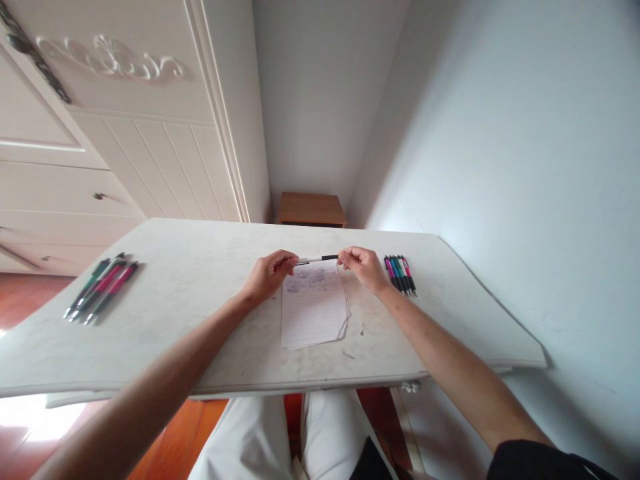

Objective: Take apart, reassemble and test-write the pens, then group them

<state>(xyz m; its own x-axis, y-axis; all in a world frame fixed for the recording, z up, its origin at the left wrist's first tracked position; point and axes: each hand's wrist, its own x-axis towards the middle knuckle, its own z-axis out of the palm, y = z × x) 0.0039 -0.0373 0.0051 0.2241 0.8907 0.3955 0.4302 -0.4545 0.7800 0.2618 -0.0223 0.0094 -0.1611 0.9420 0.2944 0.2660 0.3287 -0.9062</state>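
My left hand (269,273) and my right hand (363,265) each pinch one end of a pen (317,259), which is held level just above the far end of a lined paper sheet (313,311). The pen has a silver tip toward my left hand and a black grip toward my right. Blue scribbles cover the top of the paper, and its right edge is torn. The paper lies flat in the middle of a white table (200,320).
Several pens (101,288) lie in a group at the table's left side. Another group of pens (399,274) lies just right of my right hand. White cabinets stand at left, a wall at right, and a small wooden stand (311,209) beyond the table.
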